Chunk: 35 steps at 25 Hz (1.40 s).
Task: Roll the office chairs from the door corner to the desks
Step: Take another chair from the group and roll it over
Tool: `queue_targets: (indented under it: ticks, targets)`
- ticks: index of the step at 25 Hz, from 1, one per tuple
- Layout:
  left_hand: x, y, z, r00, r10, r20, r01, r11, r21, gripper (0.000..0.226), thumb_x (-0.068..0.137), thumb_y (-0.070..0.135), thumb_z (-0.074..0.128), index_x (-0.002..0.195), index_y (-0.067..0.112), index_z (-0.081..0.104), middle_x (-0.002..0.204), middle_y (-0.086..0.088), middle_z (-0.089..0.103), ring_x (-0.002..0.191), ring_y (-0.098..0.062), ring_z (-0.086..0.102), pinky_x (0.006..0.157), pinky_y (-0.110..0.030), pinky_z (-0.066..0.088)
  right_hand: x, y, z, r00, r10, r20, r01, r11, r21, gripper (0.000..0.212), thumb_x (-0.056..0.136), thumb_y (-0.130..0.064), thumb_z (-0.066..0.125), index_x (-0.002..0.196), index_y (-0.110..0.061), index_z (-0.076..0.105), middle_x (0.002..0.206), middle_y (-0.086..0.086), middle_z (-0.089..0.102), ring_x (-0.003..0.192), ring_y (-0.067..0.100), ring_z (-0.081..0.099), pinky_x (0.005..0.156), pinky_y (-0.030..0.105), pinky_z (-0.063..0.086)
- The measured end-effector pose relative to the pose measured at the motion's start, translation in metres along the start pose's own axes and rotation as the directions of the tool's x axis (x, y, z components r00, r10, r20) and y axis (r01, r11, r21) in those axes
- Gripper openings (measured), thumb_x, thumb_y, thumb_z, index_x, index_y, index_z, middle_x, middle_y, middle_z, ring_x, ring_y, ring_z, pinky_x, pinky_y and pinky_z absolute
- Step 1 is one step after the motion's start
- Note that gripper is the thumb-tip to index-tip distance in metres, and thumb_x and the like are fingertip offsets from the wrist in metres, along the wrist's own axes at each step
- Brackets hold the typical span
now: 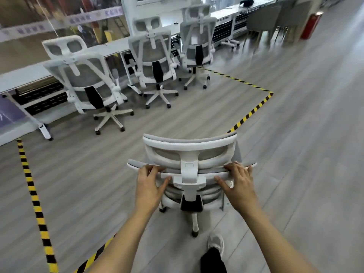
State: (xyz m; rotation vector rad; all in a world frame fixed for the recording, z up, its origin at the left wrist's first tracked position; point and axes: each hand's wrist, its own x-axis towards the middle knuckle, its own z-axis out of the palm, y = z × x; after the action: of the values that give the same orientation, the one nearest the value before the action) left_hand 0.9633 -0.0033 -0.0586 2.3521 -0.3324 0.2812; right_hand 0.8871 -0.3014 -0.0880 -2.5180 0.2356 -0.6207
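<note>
White-framed mesh chair should roll lightly on casters. Left hand and right hand curl round its stiff backrest rim, a sound hold. Surface lies at eleven o'clock.

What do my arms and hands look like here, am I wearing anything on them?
Both arms are bare up to the frame's bottom edge, no sleeves in view. The left hand and right hand have no gloves, and no watch, bracelet or ring shows. Lower down, a black trouser leg and a light grey sneaker are visible.
</note>
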Motion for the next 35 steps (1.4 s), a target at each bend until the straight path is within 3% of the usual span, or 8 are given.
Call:
queue_targets:
  ticks: [6, 10, 13, 18, 21, 26, 32, 35]
  targets:
    - [0.197, 0.037, 0.115, 0.999, 0.027, 0.026, -0.028, 0.998, 0.062, 0.033, 0.087, 0.048, 0.069, 0.113, 0.03, 0.061, 0.115, 0.003, 0.05, 0.112, -0.021, 0.045, 0.095, -0.039, 0.046, 0.197, 0.104, 0.017, 0.998, 0.046, 0.035, -0.046, 0.999, 0.007, 0.059, 0.086, -0.069, 0.051, 0.119, -0.021, 0.062, 0.126, -0.003, 0.061, 0.133, 0.019, 0.048, 0.121, 0.054, 0.018]
    - [0.326, 0.061, 0.187, 0.999, 0.014, 0.039, -0.016, 0.999, 0.045, 0.035, 0.086, 0.049, 0.07, 0.114, 0.029, 0.062, 0.115, 0.001, 0.051, 0.113, -0.02, 0.044, 0.095, -0.038, 0.046, 0.329, 0.162, 0.029, 0.992, 0.097, 0.078, -0.096, 0.995, -0.016, 0.054, 0.089, -0.063, 0.056, 0.126, -0.023, 0.059, 0.137, -0.002, 0.056, 0.141, 0.017, 0.039, 0.125, 0.047, 0.011]
    - [0.422, 0.077, 0.239, 0.999, 0.002, 0.037, -0.002, 1.0, 0.01, 0.036, 0.085, 0.046, 0.072, 0.115, 0.029, 0.063, 0.115, 0.001, 0.05, 0.117, -0.019, 0.042, 0.097, -0.033, 0.044, 0.425, 0.205, 0.042, 0.99, 0.114, 0.081, -0.112, 0.993, -0.021, 0.051, 0.09, -0.057, 0.061, 0.127, -0.022, 0.058, 0.141, 0.0, 0.054, 0.142, 0.016, 0.035, 0.123, 0.048, 0.019]
    - [0.592, 0.087, 0.324, 0.997, 0.06, 0.048, -0.058, 0.998, -0.036, 0.034, 0.085, 0.042, 0.073, 0.115, 0.029, 0.063, 0.117, 0.003, 0.046, 0.12, -0.018, 0.04, 0.101, -0.032, 0.04, 0.581, 0.278, 0.076, 0.988, 0.15, 0.045, -0.144, 0.984, -0.103, 0.055, 0.091, -0.064, 0.055, 0.127, -0.023, 0.057, 0.138, 0.0, 0.057, 0.14, 0.019, 0.04, 0.118, 0.05, 0.028]
    - [0.696, 0.099, 0.367, 0.99, 0.102, 0.102, -0.097, 0.994, -0.054, 0.033, 0.086, 0.044, 0.071, 0.114, 0.03, 0.062, 0.115, 0.006, 0.044, 0.119, -0.018, 0.04, 0.102, -0.033, 0.041, 0.672, 0.314, 0.088, 0.984, 0.174, 0.05, -0.166, 0.977, -0.131, 0.054, 0.092, -0.067, 0.047, 0.127, -0.026, 0.055, 0.139, -0.001, 0.056, 0.14, 0.02, 0.041, 0.119, 0.048, 0.028]
    - [0.861, 0.119, 0.448, 0.971, 0.121, 0.204, -0.114, 0.992, -0.044, 0.033, 0.086, 0.046, 0.068, 0.113, 0.029, 0.062, 0.116, 0.0, 0.047, 0.117, -0.022, 0.044, 0.099, -0.039, 0.045, 0.815, 0.382, 0.103, 0.969, 0.238, 0.071, -0.229, 0.966, -0.116, 0.043, 0.095, -0.056, 0.049, 0.124, -0.025, 0.055, 0.137, 0.002, 0.056, 0.14, 0.024, 0.04, 0.118, 0.048, 0.028]
    - [1.015, 0.164, 0.556, 0.974, 0.146, 0.174, -0.149, 0.989, 0.005, 0.032, 0.089, 0.046, 0.066, 0.115, 0.028, 0.06, 0.119, 0.0, 0.049, 0.115, -0.02, 0.046, 0.097, -0.035, 0.045, 0.981, 0.485, 0.111, 0.964, 0.26, 0.061, -0.256, 0.964, -0.069, 0.037, 0.095, -0.047, 0.058, 0.124, -0.024, 0.056, 0.138, 0.003, 0.055, 0.14, 0.023, 0.036, 0.116, 0.054, 0.03]
    - [1.085, 0.19, 0.611, 0.971, 0.172, 0.163, -0.182, 0.982, 0.049, 0.034, 0.089, 0.034, 0.065, 0.122, 0.027, 0.057, 0.124, -0.002, 0.05, 0.119, -0.026, 0.048, 0.102, -0.043, 0.044, 1.071, 0.544, 0.111, 0.96, 0.261, 0.105, -0.256, 0.965, -0.054, 0.038, 0.095, -0.047, 0.058, 0.125, -0.024, 0.057, 0.137, 0.004, 0.056, 0.139, 0.026, 0.037, 0.115, 0.055, 0.03]
